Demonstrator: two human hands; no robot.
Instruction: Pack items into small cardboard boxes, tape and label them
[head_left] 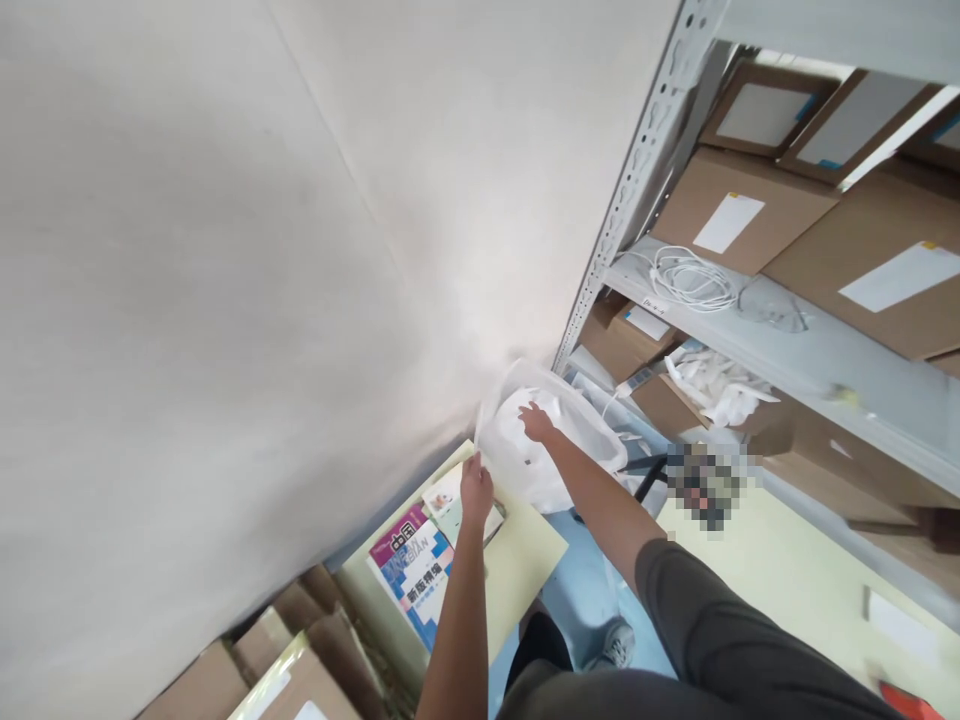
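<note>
Container point(544, 492), white, translucent, one: at two o'clock from the left hand point(477, 490), beneath the right hand point(535, 422). Mouth upward, elongated; long axis roughly ten to four o'clock. Left hand: fingers curled at the container's eight o'clock edge; whether clamped on it, cannot tell. Right hand: fingers apart, over the mouth. Books point(420, 570): at seven o'clock from left hand.

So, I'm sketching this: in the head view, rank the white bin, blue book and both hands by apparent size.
1. White bin
2. Blue book
3. Left hand and right hand: similar, so unranked
</note>
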